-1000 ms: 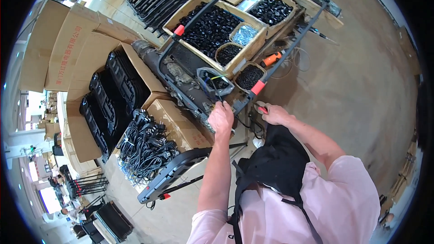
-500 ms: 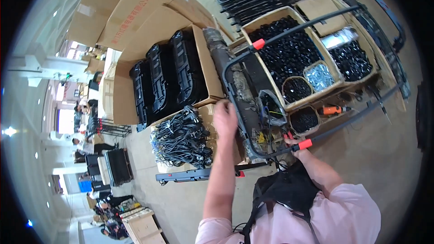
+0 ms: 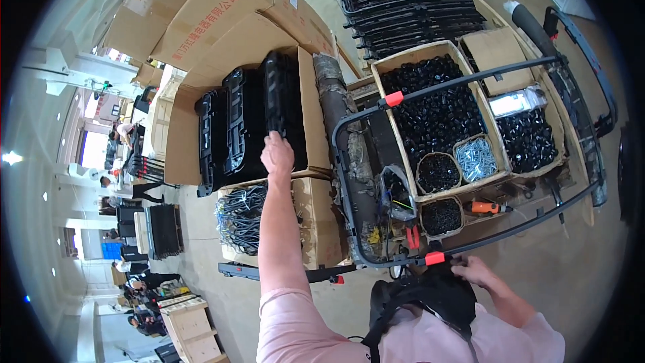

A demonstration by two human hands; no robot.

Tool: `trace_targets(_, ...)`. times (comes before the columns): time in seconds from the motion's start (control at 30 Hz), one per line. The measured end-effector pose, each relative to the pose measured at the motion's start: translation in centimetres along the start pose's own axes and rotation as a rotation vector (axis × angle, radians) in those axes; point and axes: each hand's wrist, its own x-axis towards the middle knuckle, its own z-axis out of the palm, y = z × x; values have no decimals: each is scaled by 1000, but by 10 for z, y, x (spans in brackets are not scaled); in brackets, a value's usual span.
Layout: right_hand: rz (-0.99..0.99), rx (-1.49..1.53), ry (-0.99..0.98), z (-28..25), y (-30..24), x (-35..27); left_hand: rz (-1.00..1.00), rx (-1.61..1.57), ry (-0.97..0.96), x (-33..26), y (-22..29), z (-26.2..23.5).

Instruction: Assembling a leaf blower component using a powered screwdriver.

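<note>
My left hand (image 3: 277, 153) reaches out to the black plastic panels (image 3: 248, 121) standing on edge in an open cardboard box (image 3: 310, 104), its fingers on the top edge of the nearest panel. My right hand (image 3: 471, 269) grips the near bar of a black bent metal tube frame (image 3: 470, 87) with orange clips (image 3: 435, 257), close to my body. The frame lies over a workbench holding a cardboard tray (image 3: 403, 141) of black small parts.
A box of black cables (image 3: 240, 218) sits below the panel box. Round tubs of screws (image 3: 476, 158) and black parts (image 3: 438, 172), an orange tool (image 3: 485, 207), stacked black wire racks (image 3: 410, 0) and large cardboard cartons (image 3: 215, 20) surround the bench. People work at far left.
My left hand has left the frame and stretched out to the black panels. My view has swung left; my right hand stays on the frame's near bar.
</note>
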Motion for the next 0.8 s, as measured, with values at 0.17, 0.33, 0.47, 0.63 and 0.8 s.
trace_targets(0.17, -193, -144, -239, -55, -93, -57, -228, -628, 186, -25, -9, -73)
trace_targets(0.33, -723, -277, 122, -12, -219, -20, -431, -1505, 64, -155, 11, -91)
trace_targets(0.47, -824, -268, 219, 48, -266, 31, -655, -1859, -317, -279, 57, -92)
trace_targets(0.63, -666, -410, 185, 109, -215, 68, -631, -1872, -337, -391, 71, -51)
trace_targets(0.8, -644, -385, 278, 140, -178, 84, -193, -916, -131, -407, 47, -43)
